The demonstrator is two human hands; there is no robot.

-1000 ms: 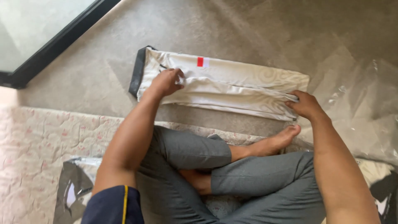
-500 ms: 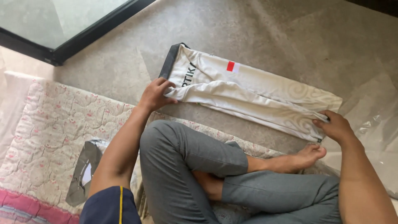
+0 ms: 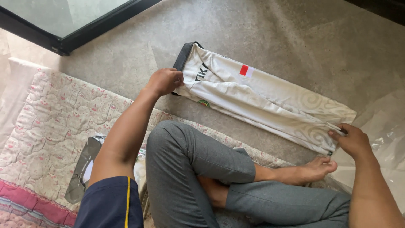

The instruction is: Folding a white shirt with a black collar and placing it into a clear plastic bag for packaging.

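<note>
A white garment [image 3: 261, 99] with a dark collar edge, a small red patch and pale swirl patterns lies folded into a long narrow strip on the stone floor. My left hand [image 3: 163, 81] grips its collar end at the left. At the lower right, my right hand [image 3: 353, 140] pinches the hem end. The strip runs slantwise between both hands. I sit cross-legged in grey trousers [image 3: 198, 169], one bare foot [image 3: 314, 169] just below the garment's right end.
A quilted floral mat [image 3: 50, 131] lies under me at the left. A plastic-wrapped package [image 3: 84, 166] rests on it by my left arm. Clear plastic wrap [image 3: 386, 135] sits at the right. A glass door with a dark frame [image 3: 80, 36] is at the top left.
The view has shifted, so the garment now sits further right and lower. Both hands keep their grip on the garment's two ends, and the strip looks a little narrower and flatter.
</note>
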